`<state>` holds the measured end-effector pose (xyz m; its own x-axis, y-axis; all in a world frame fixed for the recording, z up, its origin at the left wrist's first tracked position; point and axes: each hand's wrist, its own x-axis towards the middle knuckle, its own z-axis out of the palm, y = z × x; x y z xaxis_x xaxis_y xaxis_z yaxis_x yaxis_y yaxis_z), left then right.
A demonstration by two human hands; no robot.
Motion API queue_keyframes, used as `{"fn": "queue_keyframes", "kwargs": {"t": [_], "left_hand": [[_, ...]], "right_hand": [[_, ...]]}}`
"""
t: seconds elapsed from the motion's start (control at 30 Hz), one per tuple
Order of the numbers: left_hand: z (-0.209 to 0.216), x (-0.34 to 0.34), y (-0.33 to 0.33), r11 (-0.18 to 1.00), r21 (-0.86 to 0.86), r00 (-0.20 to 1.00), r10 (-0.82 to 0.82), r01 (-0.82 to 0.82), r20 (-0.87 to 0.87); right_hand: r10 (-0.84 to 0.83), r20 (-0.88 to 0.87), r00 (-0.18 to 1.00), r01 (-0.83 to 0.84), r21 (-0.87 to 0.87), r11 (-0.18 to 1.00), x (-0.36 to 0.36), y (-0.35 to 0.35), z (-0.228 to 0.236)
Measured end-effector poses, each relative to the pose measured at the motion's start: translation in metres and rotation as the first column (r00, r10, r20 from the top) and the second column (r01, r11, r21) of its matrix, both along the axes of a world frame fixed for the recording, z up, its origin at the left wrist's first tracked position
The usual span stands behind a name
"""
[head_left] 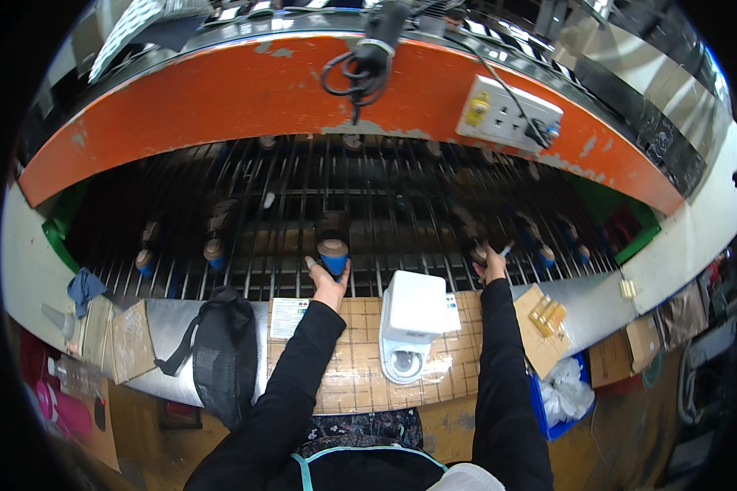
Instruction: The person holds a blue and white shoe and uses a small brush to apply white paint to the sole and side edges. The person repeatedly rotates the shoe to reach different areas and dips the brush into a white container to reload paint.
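My left hand [328,285] is closed around the near end of a rounded brown and blue piece [333,250], its blue tip toward me. The piece rests on metal bars [291,237]. To the right, my right hand [493,268] grips the near end of a dark brown piece [469,229] on the same bars, partly hidden by my fingers and blurred. A pale covering shows on a fingertip of each hand. Between my forearms stands a white device [415,307] with a round glassy part at its near end, on a cardboard sheet [352,360].
Several similar blue-tipped pieces [214,250] lie along the bars. Beyond is an orange panel [213,86] with a socket strip [509,114] and hanging cable [373,61]. A black mesh bag [225,356] lies left; a blue bin [563,397] stands right, below the ledge.
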<state>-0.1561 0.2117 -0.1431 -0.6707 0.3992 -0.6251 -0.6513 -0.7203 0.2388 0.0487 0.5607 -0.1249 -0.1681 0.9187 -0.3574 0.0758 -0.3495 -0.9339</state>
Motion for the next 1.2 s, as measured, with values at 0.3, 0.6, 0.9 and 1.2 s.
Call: {"fn": "queue_keyframes", "kwargs": {"t": [0.3,0.6,0.9,1.2], "left_hand": [[0.041,0.051,-0.047,0.976,0.129,0.973,-0.150,0.173,-0.176],[0.042,0.104,-0.103,0.909,0.187,0.837,-0.243,0.373,-0.490],[0.039,0.099,-0.106,0.878,0.241,0.845,-0.271,0.414,-0.462],[0.035,0.093,-0.107,0.557,0.635,0.808,-0.120,0.535,-0.577]], "right_hand": [[-0.042,-0.072,0.997,0.045,0.044,0.998,0.007,-0.013,-0.006],[0.159,0.129,0.979,-0.190,0.288,0.939,0.032,0.012,-0.009],[-0.046,0.745,0.665,-0.597,0.568,0.566,0.000,-0.001,-0.011],[-0.039,0.364,0.931,-0.275,0.765,0.582,0.045,-0.061,0.126]]}}
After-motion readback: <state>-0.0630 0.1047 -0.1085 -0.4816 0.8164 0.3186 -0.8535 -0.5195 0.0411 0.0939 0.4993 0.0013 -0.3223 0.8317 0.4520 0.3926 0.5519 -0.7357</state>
